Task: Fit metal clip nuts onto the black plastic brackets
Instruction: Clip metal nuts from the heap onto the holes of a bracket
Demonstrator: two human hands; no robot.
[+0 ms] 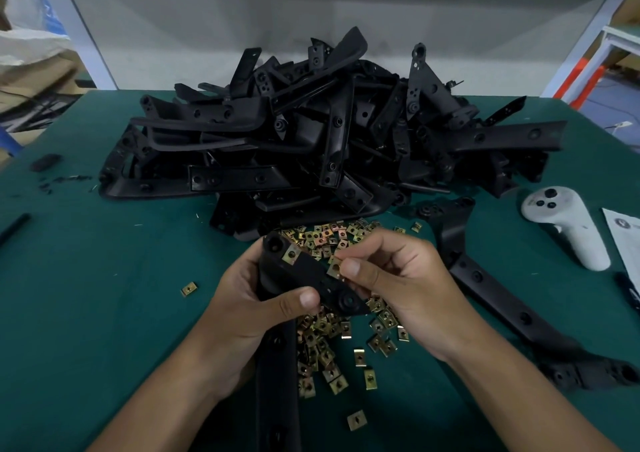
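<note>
My left hand (pixel 263 306) grips a long black plastic bracket (pixel 311 277) near its upper end, thumb pressed on its face. One brass-coloured clip nut (pixel 291 254) sits clipped on the bracket's top edge. My right hand (pixel 391 278) pinches a second clip nut (pixel 335 267) between thumb and forefinger, touching the bracket's edge further right. Loose clip nuts (pixel 322 351) lie scattered on the green mat below and behind my hands. The bracket's lower part runs down under my left wrist.
A big heap of black brackets (pixel 311 133) fills the back of the green table (pixel 86 296). Another long bracket (pixel 502 296) lies to the right. A white handheld controller (pixel 568 230) and a paper sheet (pixel 623 244) sit at the right edge. Single nuts (pixel 188 289) lie apart.
</note>
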